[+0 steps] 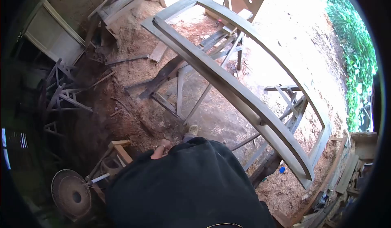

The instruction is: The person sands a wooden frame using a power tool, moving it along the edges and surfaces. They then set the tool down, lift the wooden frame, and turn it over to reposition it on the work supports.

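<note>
My left hand (161,148) shows only in part past the front of my dark top (183,183); its fingers are too small and covered to read. It hangs near a small wooden stand (120,150) and touches nothing that I can make out. My right hand is out of view. Ahead and to the right, a long wooden frame (240,90) with curved rails lies across trestles. One trestle (173,79) supports its far end; another wooden trestle (271,167) stands under the near end. A shoe (193,129) shows just beyond my top.
A fan (71,193) stands at lower left. Behind it are stacked wooden trestles (65,89) and a leaning panel (55,34). A workbench (126,4) is at the back. Shavings (136,45) and loose boards cover the floor. Scrap wood (348,173) lies at right, a blue cap (282,170) nearby.
</note>
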A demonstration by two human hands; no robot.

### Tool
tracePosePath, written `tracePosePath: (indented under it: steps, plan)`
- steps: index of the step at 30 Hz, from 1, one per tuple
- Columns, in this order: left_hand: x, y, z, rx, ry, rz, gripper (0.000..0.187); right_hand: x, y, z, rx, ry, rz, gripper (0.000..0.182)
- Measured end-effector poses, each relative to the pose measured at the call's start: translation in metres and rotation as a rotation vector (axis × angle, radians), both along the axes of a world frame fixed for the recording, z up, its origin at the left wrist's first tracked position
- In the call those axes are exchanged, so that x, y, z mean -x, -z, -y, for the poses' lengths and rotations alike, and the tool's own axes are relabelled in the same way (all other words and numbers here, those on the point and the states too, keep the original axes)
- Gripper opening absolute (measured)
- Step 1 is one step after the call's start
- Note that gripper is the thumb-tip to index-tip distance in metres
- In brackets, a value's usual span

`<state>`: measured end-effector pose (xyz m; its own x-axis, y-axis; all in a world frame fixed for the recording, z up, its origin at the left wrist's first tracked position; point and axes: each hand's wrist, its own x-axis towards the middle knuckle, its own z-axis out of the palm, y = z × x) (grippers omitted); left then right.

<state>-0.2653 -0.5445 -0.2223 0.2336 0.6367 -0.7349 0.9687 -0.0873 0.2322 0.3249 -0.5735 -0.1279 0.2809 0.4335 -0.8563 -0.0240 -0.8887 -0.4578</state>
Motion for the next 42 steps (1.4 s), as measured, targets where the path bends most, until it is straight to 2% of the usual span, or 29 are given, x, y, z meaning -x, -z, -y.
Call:
tracePosePath:
  steps: [2,6,7,8,9,10,11,13,14,15,16,18,20,22,24,25,26,28,30,32,33,34,36,38,39,40,41,42]
  plan:
    - [-0.012,-0.018,0.038,0.03,-0.825,0.163,0.033,0.015,0.001,-0.02,-0.072,0.067,-0.012,0.024]
    - [-0.015,-0.027,0.051,-0.056,-0.768,0.184,0.032,0.04,-0.002,-0.069,-0.246,0.122,0.011,0.021]
    - [-0.015,-0.03,0.043,-0.065,-0.728,0.192,0.032,0.039,0.009,-0.081,-0.345,0.024,0.078,0.025]
    - [-0.014,-0.032,0.032,-0.072,-0.679,0.201,0.031,0.047,-0.005,-0.096,-0.357,-0.021,0.206,0.028]
    - [-0.018,-0.043,0.018,0.005,-0.796,0.278,0.03,0.061,-0.031,-0.111,-0.462,-0.01,0.271,0.032]
    - [-0.023,-0.062,0.002,0.079,-0.917,0.347,0.029,0.05,0.002,-0.118,-0.562,0.064,0.161,0.033]
    - [-0.03,-0.082,-0.019,0.237,-1.21,0.468,0.028,0.049,0.002,-0.127,-0.605,0.053,0.204,0.034]
    - [-0.005,-0.045,-0.034,0.346,-1.324,0.803,0.024,0.049,-0.031,-0.148,-0.63,-0.105,0.48,0.028]
    - [-0.009,-0.061,-0.046,0.303,-1.397,0.784,0.026,0.047,-0.044,-0.152,-0.64,-0.18,0.635,0.025]
    - [-0.011,-0.077,-0.058,0.251,-1.468,0.762,0.029,0.057,-0.084,-0.162,-0.619,-0.132,0.626,0.025]
    - [-0.004,-0.071,-0.065,0.292,-1.472,0.826,0.026,0.059,-0.113,-0.171,-0.607,-0.08,0.619,0.026]
    - [-0.006,-0.084,-0.092,0.228,-1.419,0.671,0.025,0.041,-0.133,-0.178,-0.714,-0.055,0.764,0.021]
    - [-0.017,-0.092,-0.127,0.207,-1.391,0.704,0.025,0.019,-0.155,-0.19,-0.861,-0.022,0.887,0.014]
    - [-0.041,-0.097,-0.168,0.184,-1.357,0.777,0.025,-0.01,-0.184,-0.204,-1.037,0.008,1.0,0.015]
    - [-0.081,-0.101,-0.211,0.175,-1.316,0.886,0.025,-0.045,-0.207,-0.211,-0.949,-0.188,1.146,0.031]
    - [-0.105,-0.116,-0.238,0.192,-1.22,0.86,0.03,-0.059,-0.218,-0.217,-0.894,-0.285,1.209,0.04]
    - [-0.135,-0.143,-0.265,0.149,-1.224,0.898,0.034,-0.074,-0.222,-0.222,-0.829,-0.379,1.27,0.049]
    - [-0.209,-0.186,-0.309,0.097,-1.219,0.976,0.041,-0.123,-0.191,-0.217,-0.66,-0.614,1.151,0.065]
    - [-0.243,-0.193,-0.352,0.243,-1.353,1.384,0.057,-0.143,-0.21,-0.231,-0.392,-0.818,1.077,0.072]
    - [-0.278,-0.2,-0.399,0.288,-1.594,1.38,0.068,-0.167,-0.19,-0.235,-0.552,-0.817,1.061,0.072]
    - [-0.287,-0.203,-0.414,0.284,-1.578,1.288,0.076,-0.177,-0.182,-0.235,-0.662,-0.81,1.002,0.066]
    - [-0.296,-0.202,-0.422,0.233,-1.635,1.247,0.071,-0.181,-0.189,-0.236,-0.632,-0.858,0.949,0.061]
    - [-0.309,-0.207,-0.427,0.102,-1.595,0.967,0.069,-0.191,-0.205,-0.248,-0.605,-0.982,0.834,0.051]
    - [-0.297,-0.179,-0.434,0.27,-1.541,1.098,0.073,-0.208,-0.172,-0.244,-0.79,-0.943,0.773,0.039]
    - [-0.289,-0.166,-0.435,0.236,-1.54,1.012,0.074,-0.212,-0.169,-0.248,-0.858,-0.9,0.789,0.041]
    - [-0.29,-0.164,-0.434,0.268,-1.598,1.019,0.072,-0.215,-0.168,-0.253,-0.786,-0.927,0.696,0.041]
    - [-0.293,-0.161,-0.429,0.268,-1.614,1.031,0.069,-0.214,-0.19,-0.264,-0.776,-0.954,0.631,0.044]
    - [-0.322,-0.195,-0.431,0.297,-1.696,1.048,0.069,-0.219,-0.187,-0.27,-0.804,-0.977,0.59,0.053]
